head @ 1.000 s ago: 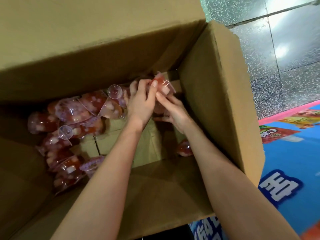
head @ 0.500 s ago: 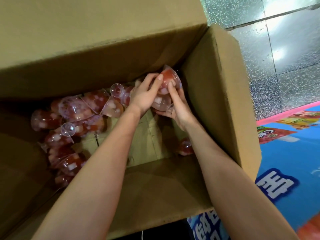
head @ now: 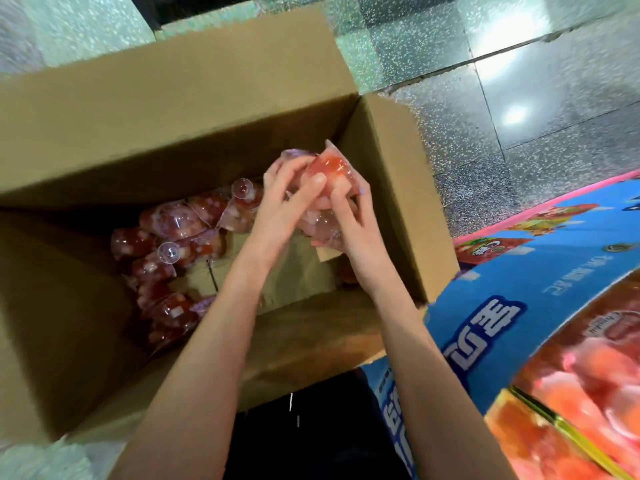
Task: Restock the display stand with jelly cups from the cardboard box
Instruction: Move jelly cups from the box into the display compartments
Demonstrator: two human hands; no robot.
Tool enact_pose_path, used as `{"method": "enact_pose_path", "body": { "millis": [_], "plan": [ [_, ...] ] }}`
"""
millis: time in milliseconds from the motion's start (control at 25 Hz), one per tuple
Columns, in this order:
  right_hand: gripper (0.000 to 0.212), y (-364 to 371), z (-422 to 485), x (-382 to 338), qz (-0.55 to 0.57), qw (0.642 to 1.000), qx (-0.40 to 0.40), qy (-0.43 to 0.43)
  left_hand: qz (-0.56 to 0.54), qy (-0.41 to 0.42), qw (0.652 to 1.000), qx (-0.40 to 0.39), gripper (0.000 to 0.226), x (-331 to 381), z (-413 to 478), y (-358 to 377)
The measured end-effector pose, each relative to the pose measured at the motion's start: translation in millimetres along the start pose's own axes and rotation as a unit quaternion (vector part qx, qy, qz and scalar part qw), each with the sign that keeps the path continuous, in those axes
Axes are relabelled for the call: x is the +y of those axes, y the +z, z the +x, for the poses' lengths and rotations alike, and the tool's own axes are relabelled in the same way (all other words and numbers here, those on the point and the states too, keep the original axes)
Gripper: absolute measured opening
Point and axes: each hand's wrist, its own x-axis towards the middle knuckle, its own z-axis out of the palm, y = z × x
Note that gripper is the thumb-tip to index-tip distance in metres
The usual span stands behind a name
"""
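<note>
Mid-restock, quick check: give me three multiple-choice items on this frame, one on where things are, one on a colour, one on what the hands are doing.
1. Where do most of the loose jelly cups in the cardboard box lie?
A. against its right wall
B. toward its left side
C. outside it on the floor

2. What is the main colour of the display stand?
A. green
B. black
C. blue

3. What are the left hand and right hand doing?
A. together gripping a bunch of jelly cups
B. hanging empty
C. folding a flap shut

Answers: B, the pile sits left of both arms; C, its printed panel is blue; A, fingers of both hands curl round the bunch above the box.
</note>
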Motion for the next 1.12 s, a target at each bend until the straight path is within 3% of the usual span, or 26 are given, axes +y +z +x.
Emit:
{"method": "enact_pose_path", "body": {
  "millis": [320,520,760,960,1120],
  "plan": [
    [0.047,-4.4,-139.1,-70.8,0.013,0.993,0.102,-0.061,0.041,0.104,0.985,-0.134,0.060,103.3,-104.0,22.1],
    [0.042,-19.8,-208.3,-88.8,0.049,0.980,0.163,-0.102,0.042,0.112,0.977,-0.178,0.060,123.7,-143.4,56.4],
    [0.066,-55.8,-292.2,-79.0,0.048,0.955,0.256,-0.144,-0.010,0.094,0.958,-0.270,0.042,142.1,-209.1,121.6],
    [0.060,-81.3,-388.2,-58.5,0.034,0.924,0.338,-0.173,-0.042,0.088,0.939,-0.330,0.053,138.3,-293.3,171.8],
    [0.073,-86.4,-459.7,-33.2,0.030,0.905,0.399,-0.148,-0.032,0.079,0.926,-0.368,0.069,131.5,-354.0,203.7]
  ]
}}
